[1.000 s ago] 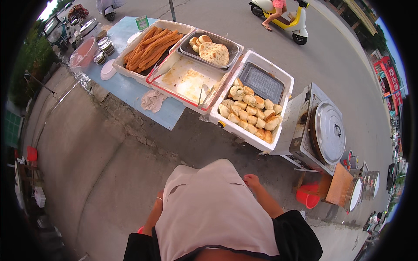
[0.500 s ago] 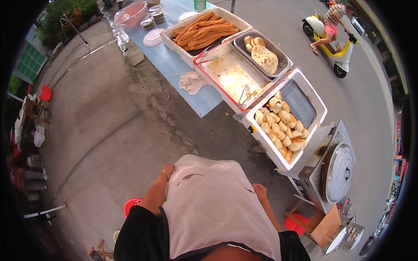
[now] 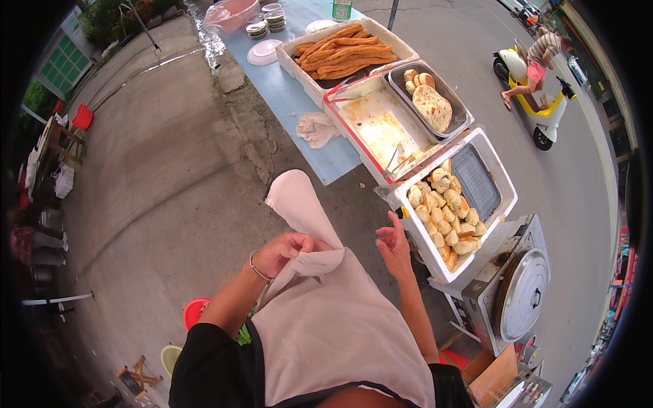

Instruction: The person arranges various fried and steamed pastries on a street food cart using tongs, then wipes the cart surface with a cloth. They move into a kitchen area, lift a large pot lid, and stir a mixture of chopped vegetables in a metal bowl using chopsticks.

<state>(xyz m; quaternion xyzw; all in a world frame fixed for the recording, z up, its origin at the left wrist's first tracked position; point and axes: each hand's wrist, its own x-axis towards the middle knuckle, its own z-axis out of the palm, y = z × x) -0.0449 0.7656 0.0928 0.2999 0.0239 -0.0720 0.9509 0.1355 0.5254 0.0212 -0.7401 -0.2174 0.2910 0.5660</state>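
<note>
My left hand (image 3: 286,253), with a bracelet at the wrist, is closed on the pale apron (image 3: 333,319) I wear and bunches a fold of it. The apron's lower part rises beyond that hand as a loose flap. Raised to the right of the apron is my right hand (image 3: 393,248), holding nothing, its fingers apart. Closest to it is a white foam box (image 3: 427,253) with many small golden buns (image 3: 445,214) and a grey grid tray (image 3: 477,182). The right hand appears just short of the box's left wall.
Fried dough sticks (image 3: 350,51) fill a foam box on the blue table (image 3: 333,162). Beside it are a red-rimmed tray (image 3: 371,122) with tongs, a metal pan (image 3: 462,117) of flatbreads and a crumpled cloth (image 3: 316,129). A lidded griddle (image 3: 524,296) stands right; a scooter rider (image 3: 541,58) is beyond.
Both hands have come up from beside the apron. The left one now grips and lifts the cloth; the right has risen toward the bun box with fingers spread. The view has shifted slightly.
</note>
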